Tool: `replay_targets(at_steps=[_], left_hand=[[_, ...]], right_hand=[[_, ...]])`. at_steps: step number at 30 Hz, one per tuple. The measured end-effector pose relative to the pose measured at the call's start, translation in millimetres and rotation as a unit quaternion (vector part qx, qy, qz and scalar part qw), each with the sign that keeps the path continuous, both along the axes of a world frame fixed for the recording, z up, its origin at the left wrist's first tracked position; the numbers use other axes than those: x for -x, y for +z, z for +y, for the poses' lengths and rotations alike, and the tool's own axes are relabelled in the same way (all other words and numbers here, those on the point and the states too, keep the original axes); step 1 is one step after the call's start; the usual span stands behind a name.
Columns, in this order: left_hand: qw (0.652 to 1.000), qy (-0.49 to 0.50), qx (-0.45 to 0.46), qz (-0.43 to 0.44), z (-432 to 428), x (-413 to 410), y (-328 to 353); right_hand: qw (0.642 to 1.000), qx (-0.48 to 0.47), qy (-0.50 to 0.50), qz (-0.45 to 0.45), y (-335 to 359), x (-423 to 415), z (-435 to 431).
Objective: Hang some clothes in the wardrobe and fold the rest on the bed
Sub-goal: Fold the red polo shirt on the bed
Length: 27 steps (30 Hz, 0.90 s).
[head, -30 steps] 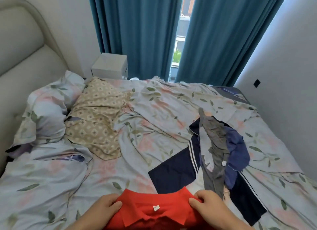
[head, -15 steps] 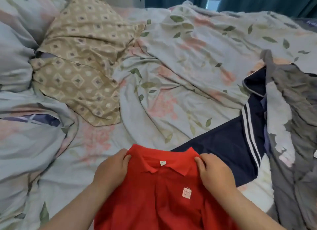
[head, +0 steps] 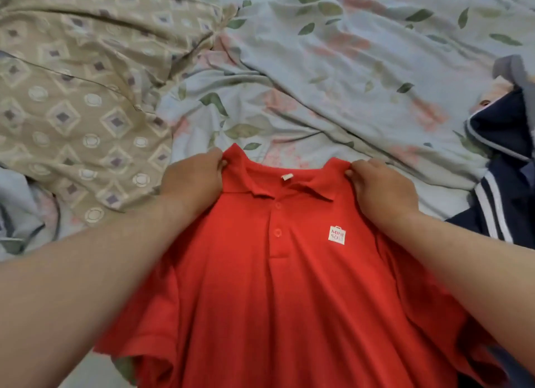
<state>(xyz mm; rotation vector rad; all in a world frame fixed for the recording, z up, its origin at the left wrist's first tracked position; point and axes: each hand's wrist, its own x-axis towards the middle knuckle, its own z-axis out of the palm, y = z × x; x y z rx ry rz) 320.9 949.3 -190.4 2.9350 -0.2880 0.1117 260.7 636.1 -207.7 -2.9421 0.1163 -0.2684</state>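
A beige diamond-patterned pillow [head: 78, 98] lies on the rumpled floral duvet [head: 333, 77].

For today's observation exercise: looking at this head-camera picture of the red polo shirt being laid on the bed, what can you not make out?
- Red polo shirt: hem cut off by the bottom edge; shoulders covered by the left hand and right hand, head view.
- Fingertips: curled under the fabric.
- Navy garment with white stripes: mostly cut off by the right edge.
- Chest logo: lower lettering too small to read.
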Motion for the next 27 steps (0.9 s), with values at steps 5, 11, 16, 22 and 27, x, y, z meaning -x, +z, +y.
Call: replay_targets(at_steps=[5,11,16,22,27], left_hand=[[1.000,0.004,0.007,-0.015,-1,-22,-30],[1.000,0.025,-0.008,-0.006,-4,-23,-28],[0.994,0.086,0.071,0.005,-14,-15,-13],[0.932,-0.286,0.218,-0.039,-142,113,10],[0.948,-0.279,0.124,0.090,-213,158,-22]], right_hand=[[1.000,-0.010,-0.024,-0.009,-20,-14,-3],[0.997,-0.061,-0.045,0.016,-13,-16,-3],[0.972,-0.201,-0.028,0.119,22,8,-17],[0.940,-0.279,-0.193,-0.030,65,166,-65],[0.911,-0.361,-0.171,0.101,43,246,-53]])
